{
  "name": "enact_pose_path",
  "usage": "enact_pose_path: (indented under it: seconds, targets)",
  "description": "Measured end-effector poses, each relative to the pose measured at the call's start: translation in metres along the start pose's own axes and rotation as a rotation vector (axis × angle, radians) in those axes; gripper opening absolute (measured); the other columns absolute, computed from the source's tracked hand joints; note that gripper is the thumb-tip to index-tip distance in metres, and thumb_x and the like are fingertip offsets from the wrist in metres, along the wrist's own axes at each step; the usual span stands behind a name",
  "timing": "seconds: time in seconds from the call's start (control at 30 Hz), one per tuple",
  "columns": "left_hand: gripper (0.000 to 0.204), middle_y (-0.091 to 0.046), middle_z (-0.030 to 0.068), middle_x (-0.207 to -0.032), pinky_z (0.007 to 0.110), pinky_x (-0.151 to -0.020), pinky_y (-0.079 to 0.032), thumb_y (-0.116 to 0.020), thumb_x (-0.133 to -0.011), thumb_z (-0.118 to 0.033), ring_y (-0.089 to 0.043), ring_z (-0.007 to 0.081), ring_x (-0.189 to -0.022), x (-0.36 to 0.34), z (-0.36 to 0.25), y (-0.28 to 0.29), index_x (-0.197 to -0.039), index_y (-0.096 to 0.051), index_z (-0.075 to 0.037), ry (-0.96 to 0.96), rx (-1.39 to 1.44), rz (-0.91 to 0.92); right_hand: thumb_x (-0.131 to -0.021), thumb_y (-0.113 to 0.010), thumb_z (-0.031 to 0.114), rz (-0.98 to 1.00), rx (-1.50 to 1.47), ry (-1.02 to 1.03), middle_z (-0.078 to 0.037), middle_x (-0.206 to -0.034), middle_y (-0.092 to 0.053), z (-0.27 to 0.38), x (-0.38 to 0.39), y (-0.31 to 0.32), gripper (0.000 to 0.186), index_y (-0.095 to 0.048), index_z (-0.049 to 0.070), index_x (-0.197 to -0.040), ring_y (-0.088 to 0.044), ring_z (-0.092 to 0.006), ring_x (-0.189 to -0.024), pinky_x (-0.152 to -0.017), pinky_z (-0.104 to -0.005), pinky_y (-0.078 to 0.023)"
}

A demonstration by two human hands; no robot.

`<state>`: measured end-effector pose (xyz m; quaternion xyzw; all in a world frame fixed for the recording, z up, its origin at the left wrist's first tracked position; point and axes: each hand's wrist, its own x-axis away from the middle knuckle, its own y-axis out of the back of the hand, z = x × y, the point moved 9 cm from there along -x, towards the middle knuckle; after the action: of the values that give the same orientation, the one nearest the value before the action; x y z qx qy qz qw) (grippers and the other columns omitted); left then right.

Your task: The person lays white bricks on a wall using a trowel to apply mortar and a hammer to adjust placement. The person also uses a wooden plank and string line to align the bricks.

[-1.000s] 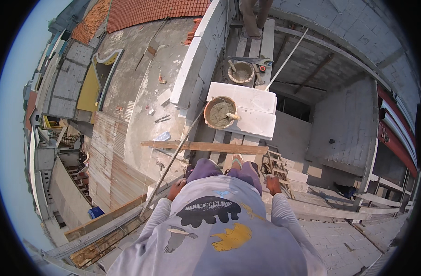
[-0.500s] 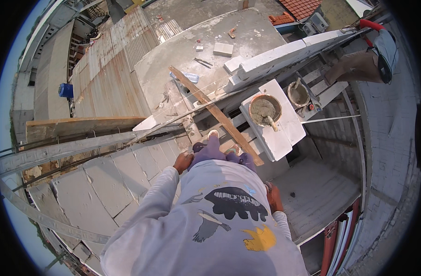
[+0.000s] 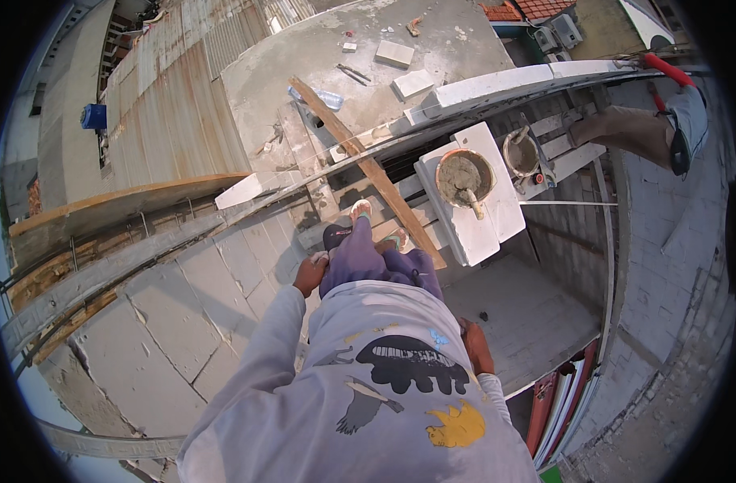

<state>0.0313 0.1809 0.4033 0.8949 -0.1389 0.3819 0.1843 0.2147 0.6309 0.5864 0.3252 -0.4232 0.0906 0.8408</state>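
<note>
My left hand [image 3: 310, 274] is curled beside my purple trousers at the left thigh, fingers closed on something pale I cannot make out. My right hand [image 3: 477, 348] hangs at my other side, its fingers mostly hidden by my shirt. Past my sandalled feet, a wooden plank [image 3: 358, 165] lies diagonally across the ledge. To its right, white blocks [image 3: 501, 225] carry a bucket [image 3: 456, 169] of grey mortar with a handled tool [image 3: 476, 208] in it. A second bucket [image 3: 519, 165] sits just beyond on the boards, beside some tools.
A co-worker [image 3: 656, 133] in red sleeves bends at the right by the block wall [image 3: 505, 80]. An open drop into a room [image 3: 521, 314] lies below on the right. A long beam [image 3: 94, 290] runs along the left, past corrugated roofing [image 3: 175, 121]. A thin pole [image 3: 573, 204] juts right from the blocks.
My view has swung left, so the blocks, buckets and plank appear rotated and farther right. The co-worker is now more fully in view. My hands remain by my sides.
</note>
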Motion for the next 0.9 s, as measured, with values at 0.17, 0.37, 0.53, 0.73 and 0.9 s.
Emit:
enact_pose_path:
  seconds: [0.17, 0.37, 0.53, 0.73, 0.9]
  targets:
    - [0.047, -0.073, 0.0234, -0.125, 0.038, -0.102, -0.049, -0.059, -0.103, -0.032, -0.069, 0.0329, -0.117, -0.015, -0.007, -0.002, -0.132, -0.067, 0.004, 0.004, 0.054, -0.050, -0.101, -0.060, 0.031, 0.019, -0.017, 0.068, -0.026, -0.124, -0.071, 0.012, -0.015, -0.009, 0.041, -0.068, 0.003, -0.130, -0.066, -0.0449, -0.117, -0.099, -0.0482, -0.053]
    - [0.046, -0.072, 0.0254, -0.126, 0.038, -0.104, -0.050, -0.058, -0.104, -0.033, -0.069, 0.0354, -0.120, -0.020, -0.008, -0.024, -0.133, -0.066, 0.002, 0.020, 0.101, -0.053, -0.100, -0.062, 0.029, 0.074, 0.015, -0.137, -0.033, -0.113, -0.070, 0.025, -0.049, -0.013, 0.040, -0.068, -0.001, -0.126, -0.069, -0.0471, -0.108, -0.089, -0.0446, -0.054]
    - [0.052, -0.069, 0.0245, -0.132, 0.045, -0.109, -0.049, -0.060, -0.102, -0.040, -0.064, 0.0424, -0.126, -0.017, -0.008, -0.049, -0.137, -0.064, -0.002, 0.051, -0.199, 0.031, -0.102, -0.058, 0.039, 0.076, 0.124, -0.001, -0.030, -0.122, -0.070, 0.041, -0.133, -0.034, 0.052, -0.066, -0.004, -0.129, -0.066, -0.0487, -0.115, -0.098, -0.0482, -0.053]
    - [0.074, -0.044, 0.0328, -0.155, 0.051, -0.114, -0.044, -0.064, -0.098, -0.046, -0.048, 0.0466, -0.142, -0.021, 0.045, -0.100, -0.158, -0.041, -0.009, 0.164, -0.409, 0.157, -0.100, -0.064, 0.034, 0.074, 0.079, 0.069, -0.031, -0.124, -0.069, 0.051, -0.301, -0.111, 0.054, -0.059, -0.004, -0.138, -0.066, -0.0481, -0.115, -0.100, -0.0479, -0.053]
    - [0.089, -0.032, 0.0359, -0.161, 0.058, -0.112, -0.044, -0.071, -0.092, -0.050, -0.043, 0.0542, -0.143, -0.043, 0.042, -0.121, -0.162, -0.031, -0.012, 0.262, -0.565, 0.195, -0.094, -0.072, 0.034, 0.059, -0.004, 0.057, -0.031, -0.125, -0.069, 0.051, -0.450, -0.179, 0.066, -0.053, -0.004, -0.144, -0.066, -0.0471, -0.117, -0.101, -0.0511, -0.053]
